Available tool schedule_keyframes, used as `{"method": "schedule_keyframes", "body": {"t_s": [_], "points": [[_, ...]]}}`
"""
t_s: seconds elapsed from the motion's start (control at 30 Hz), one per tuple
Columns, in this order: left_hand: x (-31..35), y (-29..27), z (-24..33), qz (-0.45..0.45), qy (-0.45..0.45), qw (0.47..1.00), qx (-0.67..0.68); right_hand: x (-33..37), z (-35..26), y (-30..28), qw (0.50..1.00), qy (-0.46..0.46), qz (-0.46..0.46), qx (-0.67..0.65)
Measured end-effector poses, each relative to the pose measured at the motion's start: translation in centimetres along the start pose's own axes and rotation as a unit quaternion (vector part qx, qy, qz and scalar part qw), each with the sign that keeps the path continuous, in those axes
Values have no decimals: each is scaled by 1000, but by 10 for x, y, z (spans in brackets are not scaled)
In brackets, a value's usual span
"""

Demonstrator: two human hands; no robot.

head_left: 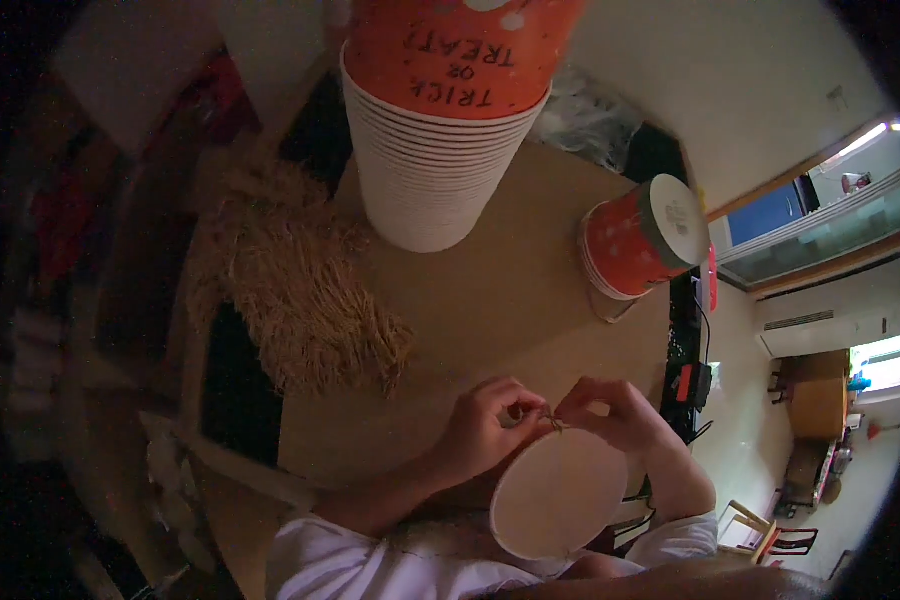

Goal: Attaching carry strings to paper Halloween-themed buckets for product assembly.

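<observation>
My left hand (495, 418) and my right hand (612, 408) meet at the far edge of a paper bucket (558, 497) close to my body. Its pale round face is turned up toward me. Both hands pinch a thin brown cord (553, 420) at that edge, fingertips nearly touching; how the cord passes through the bucket's edge is too small to make out. Left of my hands lies a heap of loose brown cords (300, 290).
A tall stack of nested paper buckets (430, 170), white with an orange one on top, stands beyond my hands on the brown tabletop (510, 300). At the right, an orange bucket (630, 240) lies tipped, a cord loop at its rim. Clear plastic (590, 115) lies behind.
</observation>
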State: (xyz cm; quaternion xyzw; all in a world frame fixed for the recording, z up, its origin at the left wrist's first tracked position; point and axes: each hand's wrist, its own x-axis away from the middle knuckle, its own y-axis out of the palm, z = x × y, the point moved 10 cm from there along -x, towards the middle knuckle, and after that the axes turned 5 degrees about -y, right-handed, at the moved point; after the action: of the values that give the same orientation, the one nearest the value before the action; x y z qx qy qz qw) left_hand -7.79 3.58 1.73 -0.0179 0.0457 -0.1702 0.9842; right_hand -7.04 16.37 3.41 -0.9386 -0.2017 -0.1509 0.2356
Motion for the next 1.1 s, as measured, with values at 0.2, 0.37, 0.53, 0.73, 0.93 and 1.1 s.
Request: {"method": "schedule_keyframes", "body": {"t_s": [0.2,0.37,0.53,0.73,0.93,1.1], "points": [[1,5,-2,-17,-47,998,33,-10,12,21,994,32,-100,18],[-1,5,3,-18,-10,1000,7,-9,1,3,997,-50,-2,-55],[-4,4,4,-44,-34,998,22,-7,-33,-1,985,-167,18,49],[-2,9,-1,-57,-41,997,18,-2,-54,6,951,-259,7,169],[-1,10,-3,-66,-64,996,20,1,-59,8,933,-294,2,205],[0,8,-8,-63,-74,995,38,0,-45,2,960,-238,16,144]]}}
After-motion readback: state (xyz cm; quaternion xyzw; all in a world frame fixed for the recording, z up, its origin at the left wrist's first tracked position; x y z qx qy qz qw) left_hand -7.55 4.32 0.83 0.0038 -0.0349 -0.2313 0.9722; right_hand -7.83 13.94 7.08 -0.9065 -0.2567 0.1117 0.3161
